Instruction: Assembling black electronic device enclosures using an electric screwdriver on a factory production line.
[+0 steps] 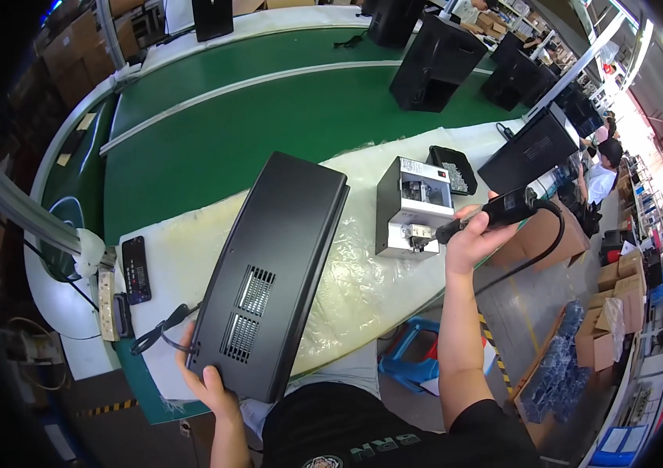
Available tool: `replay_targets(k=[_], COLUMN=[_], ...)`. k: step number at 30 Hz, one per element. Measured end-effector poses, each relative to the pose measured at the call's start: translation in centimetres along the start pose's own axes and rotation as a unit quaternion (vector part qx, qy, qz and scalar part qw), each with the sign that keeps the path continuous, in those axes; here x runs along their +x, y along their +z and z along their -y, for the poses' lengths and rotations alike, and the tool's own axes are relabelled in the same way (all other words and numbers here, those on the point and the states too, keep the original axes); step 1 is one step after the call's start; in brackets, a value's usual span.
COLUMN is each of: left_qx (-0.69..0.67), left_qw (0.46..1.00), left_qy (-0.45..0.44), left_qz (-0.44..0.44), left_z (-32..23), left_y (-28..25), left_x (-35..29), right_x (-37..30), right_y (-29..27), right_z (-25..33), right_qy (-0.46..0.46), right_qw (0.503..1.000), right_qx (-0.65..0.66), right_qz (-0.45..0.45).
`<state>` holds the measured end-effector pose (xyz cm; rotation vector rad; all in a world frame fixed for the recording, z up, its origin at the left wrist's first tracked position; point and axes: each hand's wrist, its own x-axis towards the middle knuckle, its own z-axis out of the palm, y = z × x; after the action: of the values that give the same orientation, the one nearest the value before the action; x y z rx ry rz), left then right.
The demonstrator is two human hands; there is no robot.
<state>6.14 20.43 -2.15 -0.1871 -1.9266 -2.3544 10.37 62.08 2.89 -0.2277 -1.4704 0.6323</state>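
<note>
A long black box-shaped casing [269, 234] with two slotted vents lies tilted across the worktable. My left hand [210, 390] grips its near lower corner, thumb on the panel and fingers around the edge. A bundled black cable [161, 331] comes out beside that hand. My right hand [472, 246] is closed around a black corded electric screwdriver [509, 208]. Its front end points left, at the outlet of a grey box-shaped screw feeder [394, 204]; whether the bit touches a screw is too small to tell. Behind the feeder sits a black tray [470, 173] of small screws.
Clear plastic sheeting [347, 288] covers the table. A black remote-like panel [136, 269] and a power strip [107, 304] are at the left. Beyond runs a green conveyor [269, 117] with black speaker cabinets [437, 62]. A blue stool [409, 351] stands below; people work at far right.
</note>
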Motion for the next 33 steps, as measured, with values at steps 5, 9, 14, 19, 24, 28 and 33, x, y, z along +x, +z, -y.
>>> replay_targets(k=[5,9,14,19,24,28,33], left_qx=[0.025,-0.016,-0.019,-0.007,0.019,0.004,0.028], left_qw=[0.998,0.998,0.997,0.996,0.993,0.993,0.992], left_qy=[0.012,0.031,0.054,0.066,0.103,0.107,0.114], left_qz=[-0.061,-0.056,-0.057,-0.055,-0.050,-0.049,-0.054], left_z=[-0.2,0.9,-0.2,-0.1,0.6,0.8,0.4], left_y=[0.7,2.0,2.2,1.4,1.6,1.5,1.6], left_x=[0.3,0.5,0.7,0.8,1.0,1.1,1.2], right_x=[-1.7,0.2,0.3,-3.6,-4.8,-5.3,-6.0], right_y=[0.3,1.7,8.6,14.6,16.3,16.9,17.8], right_z=[1.5,10.6,23.8,29.1,30.2,29.5,28.8], right_qy=[0.062,0.120,0.226,0.195,0.177,0.153,0.131], right_qw=[0.997,0.987,0.910,0.903,0.898,0.859,0.866], right_qx=[0.011,0.080,0.333,0.296,0.246,0.263,0.284], right_qz=[0.054,0.064,0.103,0.242,0.319,0.412,0.390])
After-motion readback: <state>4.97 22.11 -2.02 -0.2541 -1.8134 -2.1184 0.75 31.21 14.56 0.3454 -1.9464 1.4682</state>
